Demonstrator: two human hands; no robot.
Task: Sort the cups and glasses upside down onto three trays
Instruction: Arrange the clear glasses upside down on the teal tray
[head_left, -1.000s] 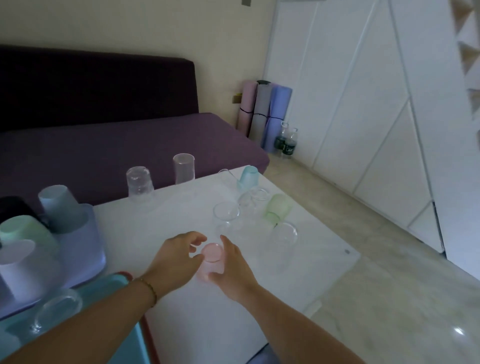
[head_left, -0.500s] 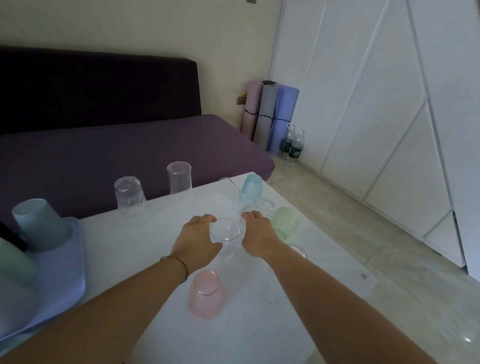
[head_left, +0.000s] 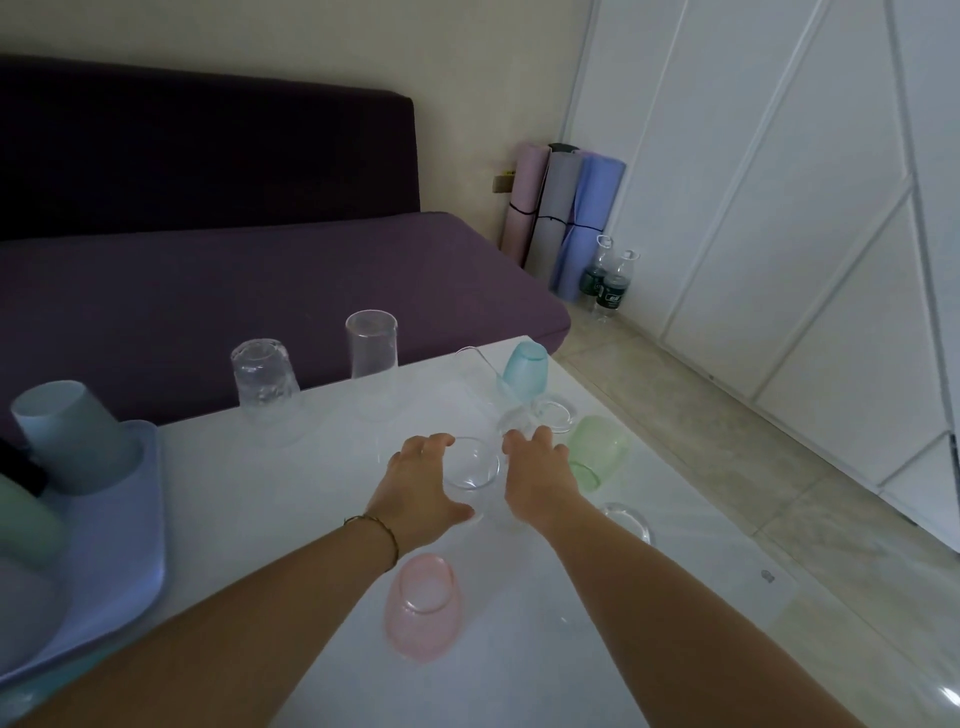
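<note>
Inverted pink cup (head_left: 423, 608) near clear glass (head_left: 470, 467)

Tinted glasses, three noted: pink glass (head_left: 423, 608), green glass (head_left: 597, 452), teal glass (head_left: 525, 370). Clear glasses, at least five counted: textured glass (head_left: 265, 384), tall glass (head_left: 371, 364), centre glass (head_left: 470, 467), far glass (head_left: 550, 413), near glass (head_left: 626, 519). Opaque cups on the one lilac tray (head_left: 130, 519), at least two made out: grey-blue cup (head_left: 67, 441), green cup (head_left: 21, 525). Rolled mats (head_left: 563, 208), three seen. Water bottles (head_left: 615, 291), two. Hands, two recorded: left hand (head_left: 421, 493), right hand (head_left: 535, 478). Sofa (head_left: 260, 291), one.
</note>
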